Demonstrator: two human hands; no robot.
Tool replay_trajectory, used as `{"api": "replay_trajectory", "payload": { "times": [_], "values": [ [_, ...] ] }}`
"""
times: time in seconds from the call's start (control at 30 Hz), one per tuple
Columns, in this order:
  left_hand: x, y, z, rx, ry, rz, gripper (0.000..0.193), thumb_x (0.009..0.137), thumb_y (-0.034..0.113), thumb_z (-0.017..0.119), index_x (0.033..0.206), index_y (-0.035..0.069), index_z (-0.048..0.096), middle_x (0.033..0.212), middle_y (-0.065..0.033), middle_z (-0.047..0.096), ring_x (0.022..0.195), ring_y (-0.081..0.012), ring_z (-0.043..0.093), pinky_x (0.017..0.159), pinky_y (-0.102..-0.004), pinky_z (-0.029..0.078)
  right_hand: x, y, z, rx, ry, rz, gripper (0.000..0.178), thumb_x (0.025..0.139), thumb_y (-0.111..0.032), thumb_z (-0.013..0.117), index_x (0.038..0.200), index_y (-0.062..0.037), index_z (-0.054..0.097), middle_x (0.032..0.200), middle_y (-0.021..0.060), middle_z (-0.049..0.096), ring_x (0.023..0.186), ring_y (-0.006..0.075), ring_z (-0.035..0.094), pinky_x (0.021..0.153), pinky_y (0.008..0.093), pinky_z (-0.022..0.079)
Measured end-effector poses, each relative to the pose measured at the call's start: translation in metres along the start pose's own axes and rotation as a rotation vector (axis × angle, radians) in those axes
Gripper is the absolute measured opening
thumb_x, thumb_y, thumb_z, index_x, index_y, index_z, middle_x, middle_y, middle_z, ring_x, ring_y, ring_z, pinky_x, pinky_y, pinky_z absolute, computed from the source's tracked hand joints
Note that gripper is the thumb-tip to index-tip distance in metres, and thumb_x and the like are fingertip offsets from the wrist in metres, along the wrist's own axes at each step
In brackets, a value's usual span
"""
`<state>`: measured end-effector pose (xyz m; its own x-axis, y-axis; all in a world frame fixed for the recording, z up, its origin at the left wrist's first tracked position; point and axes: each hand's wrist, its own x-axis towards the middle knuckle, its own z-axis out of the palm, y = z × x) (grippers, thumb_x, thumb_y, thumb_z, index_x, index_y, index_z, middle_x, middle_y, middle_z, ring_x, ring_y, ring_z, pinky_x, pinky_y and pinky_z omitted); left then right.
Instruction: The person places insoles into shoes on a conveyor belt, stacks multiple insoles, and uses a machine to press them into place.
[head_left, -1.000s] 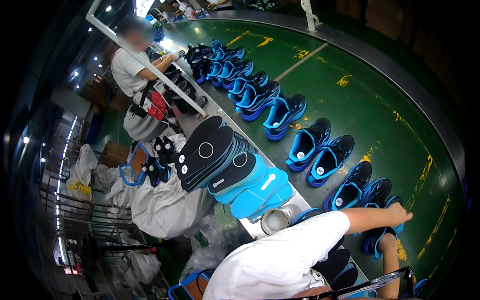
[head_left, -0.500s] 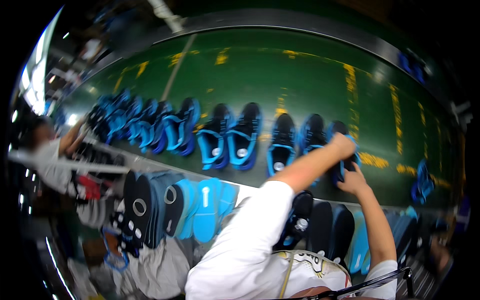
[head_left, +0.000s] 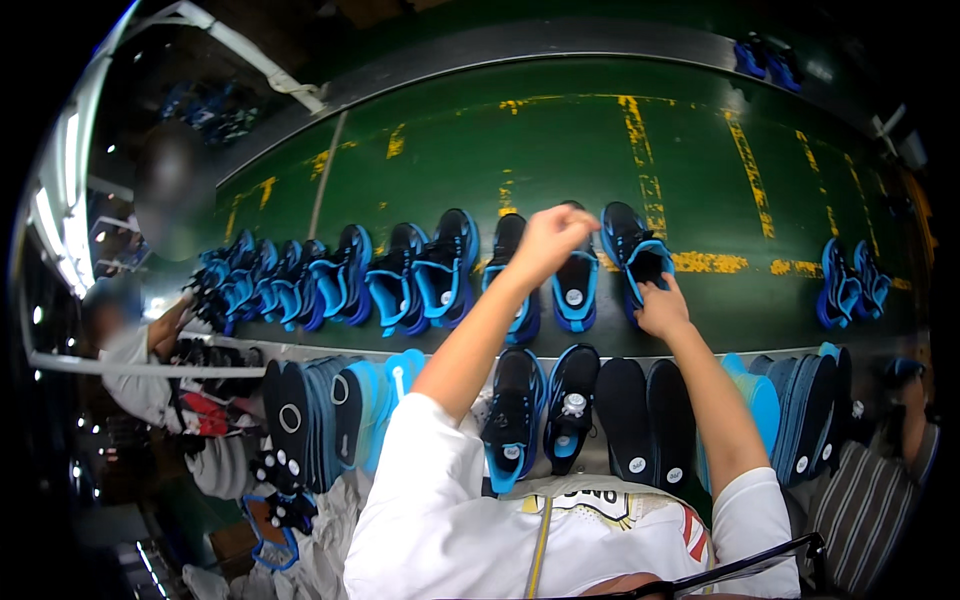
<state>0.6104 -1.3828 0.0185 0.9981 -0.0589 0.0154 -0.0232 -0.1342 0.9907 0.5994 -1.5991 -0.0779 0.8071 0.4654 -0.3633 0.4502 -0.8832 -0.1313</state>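
Note:
A row of black and blue sneakers stands on the green work surface. My right hand (head_left: 662,308) grips the heel of the rightmost sneaker (head_left: 625,235) in this row, its fingers at the collar. That sneaker is slightly turned, its opening towards me. Over the neighbouring sneaker (head_left: 576,290), my left hand (head_left: 555,240) hovers with fingers curled together, hiding much of its upper. Whatever the left fingers might hold is hidden. A third sneaker (head_left: 508,240) is partly covered by my left forearm.
Along the near edge sit two sneakers (head_left: 515,405), black insoles (head_left: 622,415) and stacks of blue and dark insoles (head_left: 760,400). Another sneaker pair (head_left: 840,285) stands at the right. A co-worker (head_left: 135,340) reaches in at the far left; another person's arm (head_left: 912,420) shows at right.
The view has shifted. My left hand has come off the rightmost sneaker and moved left over its neighbour. My right hand stays at the rightmost sneaker's heel, and that sneaker has turned.

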Motion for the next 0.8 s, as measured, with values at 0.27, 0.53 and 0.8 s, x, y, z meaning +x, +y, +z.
{"api": "replay_trajectory", "payload": {
  "times": [0.27, 0.53, 0.8],
  "values": [
    [-0.248, -0.023, -0.072, 0.348, 0.763, -0.122, 0.019, 0.078, 0.010, 0.050, 0.064, 0.003, 0.040, 0.055, 0.0001, 0.038, 0.053, -0.0076, 0.035, 0.048, -0.0232, 0.031, -0.025, -0.029, -0.017, 0.202, 0.743, -0.473, 0.046, 0.064, -0.010, 0.057, 0.108, -0.0025, 0.044, 0.103, 0.0128, 0.045, 0.097, 0.0279, 0.043, 0.085, 0.0380, 0.033],
    [-0.286, -0.050, -0.006, 1.348, 0.715, -0.214, 0.021, 0.076, 0.028, 0.053, 0.077, 0.008, 0.048, 0.077, -0.0112, 0.045, 0.070, -0.0286, 0.045, 0.057, -0.0400, 0.033, 0.005, -0.088, -0.006, 0.057, 0.330, -0.624, 0.049, 0.069, -0.025, 0.058, 0.112, -0.0087, 0.043, 0.099, 0.0083, 0.053, 0.098, 0.0209, 0.048, 0.098, 0.0424, 0.019],
    [-0.281, -0.060, -0.001, 0.937, 0.756, -0.060, 0.023, 0.076, 0.019, 0.055, 0.090, 0.003, 0.047, 0.082, -0.0146, 0.049, 0.076, -0.0305, 0.046, 0.065, -0.0393, 0.038, 0.003, -0.037, 0.006, 0.038, 0.333, -0.591, 0.042, 0.067, -0.018, 0.062, 0.106, -0.0146, 0.047, 0.081, 0.0062, 0.058, 0.083, 0.0201, 0.054, 0.093, 0.0362, 0.028]
  ]
}}
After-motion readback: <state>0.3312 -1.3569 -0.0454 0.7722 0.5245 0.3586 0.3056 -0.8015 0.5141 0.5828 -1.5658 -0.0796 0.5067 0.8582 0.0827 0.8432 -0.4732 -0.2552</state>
